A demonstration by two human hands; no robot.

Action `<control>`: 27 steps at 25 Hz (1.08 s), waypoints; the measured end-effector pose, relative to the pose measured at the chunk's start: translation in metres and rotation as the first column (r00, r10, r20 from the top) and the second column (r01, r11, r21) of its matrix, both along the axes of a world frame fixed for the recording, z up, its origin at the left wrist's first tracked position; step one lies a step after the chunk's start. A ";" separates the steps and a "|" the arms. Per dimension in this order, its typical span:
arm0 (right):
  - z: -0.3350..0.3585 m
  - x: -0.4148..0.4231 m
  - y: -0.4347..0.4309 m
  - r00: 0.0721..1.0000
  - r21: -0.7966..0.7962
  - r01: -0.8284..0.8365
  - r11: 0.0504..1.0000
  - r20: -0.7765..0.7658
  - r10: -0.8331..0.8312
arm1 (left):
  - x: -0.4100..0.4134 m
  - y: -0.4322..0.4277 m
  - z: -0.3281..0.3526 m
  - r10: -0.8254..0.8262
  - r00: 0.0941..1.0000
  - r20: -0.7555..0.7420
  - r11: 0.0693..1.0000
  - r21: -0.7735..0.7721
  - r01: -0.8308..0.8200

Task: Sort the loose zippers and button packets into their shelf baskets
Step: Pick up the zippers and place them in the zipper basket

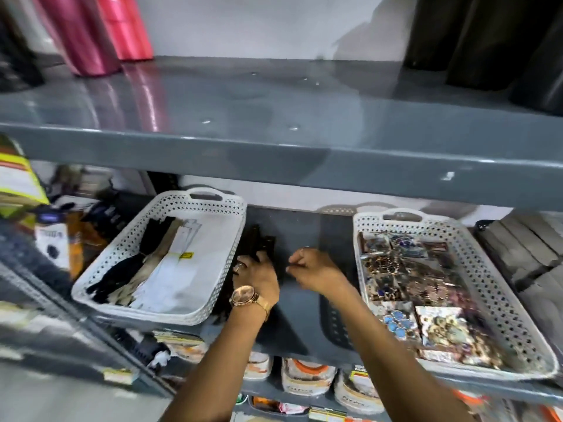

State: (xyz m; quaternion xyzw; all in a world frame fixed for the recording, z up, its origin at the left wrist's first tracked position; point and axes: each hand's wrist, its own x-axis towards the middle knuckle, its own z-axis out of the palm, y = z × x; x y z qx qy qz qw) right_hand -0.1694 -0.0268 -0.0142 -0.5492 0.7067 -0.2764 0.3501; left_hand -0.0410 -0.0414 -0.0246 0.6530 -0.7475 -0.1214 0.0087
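Grey metal shelf (304, 300) carries two white perforated baskets, well apart. Left basket (213, 312) holds zippers (143, 269) in black, beige and white, lying lengthwise. Right basket (502, 303) is filled with button packets (411, 287). Between the baskets, on bare shelf: loose black zippers (259, 242) beside the left basket's wall. Left hand (259, 275), watch (245, 295) on wrist, rests on them, fingers closed over the bundle. Right hand (313, 269) close by, fingers curled narrow; contents cannot be told.
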 end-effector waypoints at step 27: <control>-0.040 0.043 0.013 0.812 0.029 0.435 0.900 0.420 -0.406 | 0.043 -0.012 0.005 0.088 0.558 -0.825 0.975 0.186 0.121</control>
